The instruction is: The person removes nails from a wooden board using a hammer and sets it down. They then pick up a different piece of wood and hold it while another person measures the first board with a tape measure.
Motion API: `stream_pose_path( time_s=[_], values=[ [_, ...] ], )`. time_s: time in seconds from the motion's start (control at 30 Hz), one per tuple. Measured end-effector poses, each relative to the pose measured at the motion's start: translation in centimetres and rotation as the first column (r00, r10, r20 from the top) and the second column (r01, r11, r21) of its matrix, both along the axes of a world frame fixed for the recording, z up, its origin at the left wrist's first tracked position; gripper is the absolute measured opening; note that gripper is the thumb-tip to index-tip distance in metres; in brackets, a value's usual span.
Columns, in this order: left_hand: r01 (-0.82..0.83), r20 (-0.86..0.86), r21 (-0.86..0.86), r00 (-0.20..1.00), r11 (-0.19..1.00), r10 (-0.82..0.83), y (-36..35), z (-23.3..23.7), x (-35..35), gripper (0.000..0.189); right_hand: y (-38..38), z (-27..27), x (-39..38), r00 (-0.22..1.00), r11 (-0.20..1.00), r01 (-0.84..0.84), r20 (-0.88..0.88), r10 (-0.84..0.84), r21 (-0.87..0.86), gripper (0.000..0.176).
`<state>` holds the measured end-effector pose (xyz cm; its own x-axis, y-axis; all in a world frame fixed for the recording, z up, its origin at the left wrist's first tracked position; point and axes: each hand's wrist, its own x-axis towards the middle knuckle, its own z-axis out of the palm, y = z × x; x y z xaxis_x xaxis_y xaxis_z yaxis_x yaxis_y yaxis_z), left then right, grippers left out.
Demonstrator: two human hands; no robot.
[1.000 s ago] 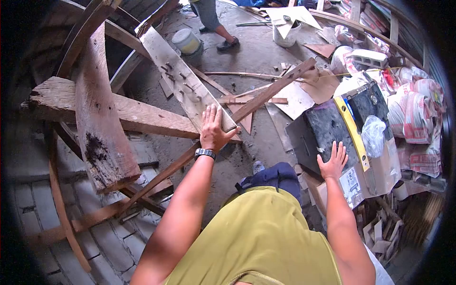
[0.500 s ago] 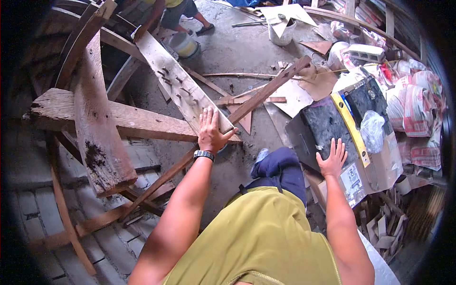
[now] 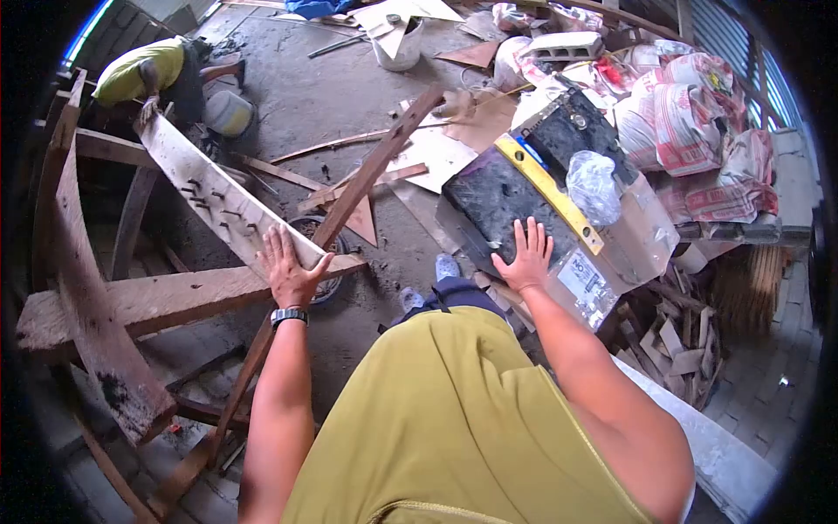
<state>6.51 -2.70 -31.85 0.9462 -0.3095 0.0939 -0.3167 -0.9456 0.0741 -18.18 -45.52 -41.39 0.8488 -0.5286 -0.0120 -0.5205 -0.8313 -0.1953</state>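
Observation:
My left hand (image 3: 292, 269) lies flat with fingers spread on the near end of a pale wooden board (image 3: 179, 162). Several short dark pegs, perhaps rebar stubs, stick out of the board's face. Under its near end runs a thick weathered beam (image 3: 209, 295). My right hand (image 3: 526, 258) rests open, fingers apart, on a dark-topped cardboard box (image 3: 489, 210). Close to its fingertips lies a yellow spirit level (image 3: 550, 194), beside a crumpled clear plastic bag (image 3: 594, 188). At the board's far end, another person (image 3: 144, 74) bends down with a hand on it.
A reddish timber (image 3: 380, 166) slants up past the board's near end. Printed sacks (image 3: 694, 131) and a hollow block (image 3: 563, 46) are piled at the right. Wood offcuts (image 3: 676, 341) lie below the box. Buckets (image 3: 229, 113) stand farther back.
The view has swung so that everything sits farther left, and more of the other person shows at the board's far end. Both my hands remain on the board and the box.

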Motion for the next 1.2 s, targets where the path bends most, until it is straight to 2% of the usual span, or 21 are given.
stream_pose_path(
  time_s=[0.13,0.2,0.23,0.3,0.43,0.57,0.6,0.77,0.83,0.87,0.97,1.03,1.1,1.2],
  values=[
    [-0.014,-0.004,0.007,1.0,1.0,0.015,-0.2,0.2,-0.1,0.113,-0.6,0.2,0.0,0.999,0.999,-0.015,0.033,0.014,0.034,0.099],
    [-0.007,0.013,-0.01,1.0,1.0,0.007,-0.2,0.3,-0.2,0.113,-1.5,1.1,0.7,0.986,0.981,-0.118,0.133,0.098,0.153,0.095],
    [-0.013,-0.001,-0.008,1.0,1.0,0.013,-0.2,0.1,-0.2,0.113,-1.9,1.2,1.1,0.987,0.98,-0.122,0.12,0.104,0.157,0.095],
    [-0.014,0.024,0.01,1.0,1.0,0.014,-0.2,0.0,-0.2,0.112,-2.7,1.2,2.5,0.965,0.971,-0.169,0.227,0.129,0.168,0.093],
    [-0.008,0.012,-0.029,1.0,1.0,0.008,-0.5,0.7,-0.3,0.11,-4.5,1.1,6.5,0.954,0.965,-0.24,0.213,0.213,0.109,0.094],
    [0.017,0.055,-0.035,0.998,0.999,-0.015,0.1,0.0,-0.2,0.111,-4.2,0.9,10.7,0.929,0.928,-0.361,0.128,0.348,0.095,0.104],
    [0.026,0.068,-0.032,0.997,0.999,-0.024,0.2,-0.1,-0.1,0.112,-4.0,0.6,11.7,0.932,0.927,-0.361,0.09,0.352,0.105,0.108],
    [-0.013,0.026,-0.065,1.0,0.998,0.015,-0.3,0.3,-0.2,0.111,-3.5,-1.3,14.3,0.939,0.942,-0.329,0.132,0.318,0.071,0.107],
    [0.001,0.044,-0.059,0.999,0.998,0.001,-0.3,0.6,-0.3,0.111,-2.9,-1.7,14.4,0.951,0.953,-0.299,0.064,0.302,-0.056,0.103],
    [0.002,0.051,-0.045,0.999,0.999,0.001,-0.3,0.7,-0.3,0.111,-2.9,-1.5,14.4,0.956,0.958,-0.286,0.065,0.286,-0.006,0.099],
    [0.017,0.052,-0.036,0.999,0.999,-0.015,0.1,0.3,-0.1,0.113,-3.1,-0.9,14.5,0.954,0.956,-0.294,0.055,0.294,-0.002,0.098],
    [0.013,0.04,-0.057,0.999,0.998,-0.011,0.4,-0.2,-0.1,0.118,-3.1,-0.6,14.8,0.95,0.949,-0.311,-0.033,0.31,-0.053,0.097],
    [-0.04,-0.025,-0.061,0.999,0.997,0.039,-0.2,0.8,-0.1,0.117,-2.8,-0.3,14.8,0.956,0.956,-0.291,-0.044,0.29,-0.033,0.097],
    [-0.045,-0.017,-0.062,0.999,0.997,0.044,-0.1,0.8,-0.3,0.12,-2.9,-0.8,14.9,0.955,0.954,-0.298,-0.014,0.297,-0.043,0.097]
  ],
)
